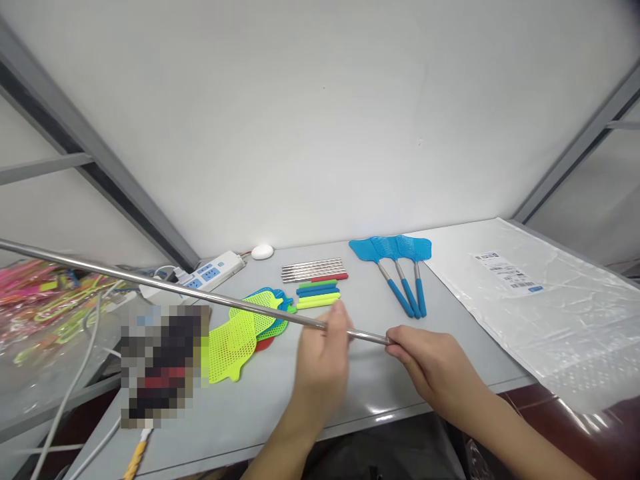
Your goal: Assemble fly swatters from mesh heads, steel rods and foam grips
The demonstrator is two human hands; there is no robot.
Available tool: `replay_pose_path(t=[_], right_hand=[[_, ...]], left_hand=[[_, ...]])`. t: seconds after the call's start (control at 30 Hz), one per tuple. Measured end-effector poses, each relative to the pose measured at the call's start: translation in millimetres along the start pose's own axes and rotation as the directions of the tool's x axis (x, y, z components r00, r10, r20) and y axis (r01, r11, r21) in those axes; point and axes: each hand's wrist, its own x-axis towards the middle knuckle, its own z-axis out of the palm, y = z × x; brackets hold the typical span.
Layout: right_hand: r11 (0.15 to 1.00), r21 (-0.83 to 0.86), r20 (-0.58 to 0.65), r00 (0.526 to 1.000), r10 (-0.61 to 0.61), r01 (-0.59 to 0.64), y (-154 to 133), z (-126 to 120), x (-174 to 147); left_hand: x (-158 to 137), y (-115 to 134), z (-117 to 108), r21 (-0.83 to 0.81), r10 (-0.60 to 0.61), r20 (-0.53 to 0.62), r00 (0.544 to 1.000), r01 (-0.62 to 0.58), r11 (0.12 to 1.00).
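Observation:
A long, thin metal rod (pixel 200 295) slants across the head view, from the left edge to my hands above the table. My left hand (pixel 325 360) is closed around it, thumb on top, slightly blurred. Farther right, my right hand (pixel 435 363) grips its near end, and the fingers hide the tip. Beneath the rod, left of my left hand, lie overlapping perforated fly swatter heads (pixel 234 343) in yellow-green, blue, green and red. Beyond my left hand are handle sleeves in yellow (pixel 317 302), blue (pixel 317 291), green and red (pixel 327 277), with several short shiny rods (pixel 313 268) behind them.
Three blue fly swatters (pixel 400 267) with metal shafts lie fanned at the back right. White plastic packaging (pixel 505 287) with a label covers the table's right side. At left are a power strip (pixel 215 270), a white mouse-like object (pixel 262 252), a pixelated item (pixel 165 367) and bagged colourful pieces (pixel 50 307).

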Motion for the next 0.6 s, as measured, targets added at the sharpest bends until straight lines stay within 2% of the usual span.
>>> replay_pose_path(t=[0.07,0.17,0.27,0.33,0.47,0.5,0.6], right_hand=[[1.0,-0.015,-0.021,1.0,0.005,-0.005,7,1,-4],[0.999,0.023,-0.008,0.999,0.044,-0.043,13,0,-6],[0.989,0.112,0.019,0.995,0.093,-0.094,6,-2,-3],[0.972,0.201,0.068,0.991,0.111,-0.123,-3,-4,1],[0.917,0.371,0.15,0.984,0.099,-0.149,-16,-15,3],[0.911,0.381,0.162,0.982,0.101,-0.156,-16,-18,2],[0.936,0.299,0.208,0.97,0.127,-0.187,-9,-25,-6]], left_hand=[[7,7,-8,-0.041,-0.005,-0.052,0.999,0.003,0.999],[17,12,-15,-0.073,0.005,-0.059,0.998,-0.01,0.997],[17,5,-9,-0.164,0.057,-0.085,0.995,-0.071,0.984],[9,-3,3,-0.187,0.093,-0.058,0.994,-0.102,0.977],[-10,-16,25,-0.074,0.104,0.15,0.983,-0.094,0.993],[-13,-18,27,-0.048,0.108,0.154,0.982,-0.101,0.994],[-12,-17,24,0.009,0.124,0.044,0.991,-0.124,0.992]])
